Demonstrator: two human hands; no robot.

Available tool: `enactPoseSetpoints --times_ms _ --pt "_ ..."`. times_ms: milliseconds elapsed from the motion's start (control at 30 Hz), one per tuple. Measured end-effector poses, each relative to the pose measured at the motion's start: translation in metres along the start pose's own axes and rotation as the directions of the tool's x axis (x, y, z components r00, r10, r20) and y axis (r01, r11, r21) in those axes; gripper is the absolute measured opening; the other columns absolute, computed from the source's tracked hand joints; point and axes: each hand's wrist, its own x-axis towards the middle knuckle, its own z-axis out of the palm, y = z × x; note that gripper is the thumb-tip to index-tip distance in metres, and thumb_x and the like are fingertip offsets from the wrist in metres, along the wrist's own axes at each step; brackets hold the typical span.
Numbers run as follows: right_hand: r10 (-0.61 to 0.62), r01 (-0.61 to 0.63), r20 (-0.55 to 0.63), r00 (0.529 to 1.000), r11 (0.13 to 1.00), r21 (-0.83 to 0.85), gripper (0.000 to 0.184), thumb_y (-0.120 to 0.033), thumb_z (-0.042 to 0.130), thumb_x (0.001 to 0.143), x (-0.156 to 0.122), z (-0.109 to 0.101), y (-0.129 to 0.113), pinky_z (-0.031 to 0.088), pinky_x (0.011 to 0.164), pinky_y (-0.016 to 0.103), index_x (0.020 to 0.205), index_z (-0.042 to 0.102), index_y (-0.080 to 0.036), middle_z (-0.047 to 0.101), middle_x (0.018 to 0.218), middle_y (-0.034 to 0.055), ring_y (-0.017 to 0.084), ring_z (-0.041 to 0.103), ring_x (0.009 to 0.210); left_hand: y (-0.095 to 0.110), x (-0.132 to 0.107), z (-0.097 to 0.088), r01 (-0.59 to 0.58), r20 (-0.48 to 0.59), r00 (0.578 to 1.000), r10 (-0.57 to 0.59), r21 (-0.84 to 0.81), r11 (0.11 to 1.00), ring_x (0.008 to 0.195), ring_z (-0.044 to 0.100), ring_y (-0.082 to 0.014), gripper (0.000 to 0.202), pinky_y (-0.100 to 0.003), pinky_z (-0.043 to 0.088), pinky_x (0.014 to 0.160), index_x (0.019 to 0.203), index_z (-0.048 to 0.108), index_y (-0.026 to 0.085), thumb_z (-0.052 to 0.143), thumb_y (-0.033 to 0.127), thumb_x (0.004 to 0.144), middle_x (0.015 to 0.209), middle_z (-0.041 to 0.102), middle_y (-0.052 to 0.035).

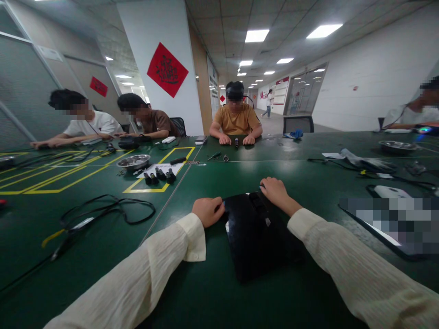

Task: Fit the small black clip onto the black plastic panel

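Observation:
A flat black bag-like item (252, 242) lies on the green table in front of me, with a dark buckle-like piece and a small pale tag near its far edge. My left hand (208, 211) has its fingers curled closed at the item's far left corner. At the far right corner, my right hand (277, 194) is closed with its fingertips on the edge. The exact kind of the black item cannot be made out, and part of each hand's grip is hidden.
To the left lie a coiled black cable (109, 208), several black cylindrical parts (159, 176) and a metal bowl (133, 162). A tablet-like device (373, 224) lies on the right, near more cables. Across the table sits a person in a tan shirt (236, 121); others sit farther along.

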Motion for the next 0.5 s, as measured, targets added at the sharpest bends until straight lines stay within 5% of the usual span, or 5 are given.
enactPoseSetpoints --times_ms 300,500 --pt "-0.017 0.009 0.067 0.998 0.993 0.12 0.028 -0.013 0.032 0.087 0.0 0.002 0.003 0.038 0.073 0.028 0.11 0.048 -0.009 0.062 0.096 0.0156 0.02 0.059 0.088 0.001 -0.001 -0.003 -0.031 0.0 1.0 0.031 -0.02 0.999 0.056 0.052 -0.0148 0.032 -0.026 0.02 0.05 0.067 0.055 0.021 0.034 0.037 0.085 0.061 0.061 -0.0024" --pt "0.028 -0.006 -0.077 0.997 0.963 0.271 0.034 -0.015 0.019 0.09 0.0 -0.024 -0.001 0.038 0.071 0.024 0.113 0.043 -0.005 0.062 0.094 0.0148 0.017 0.058 0.085 0.001 -0.002 -0.003 -0.085 -0.019 0.996 0.084 -0.1 0.991 0.054 0.05 -0.0138 0.029 -0.025 0.023 0.05 0.066 0.053 0.02 0.035 0.035 0.084 0.058 0.057 -0.0011"
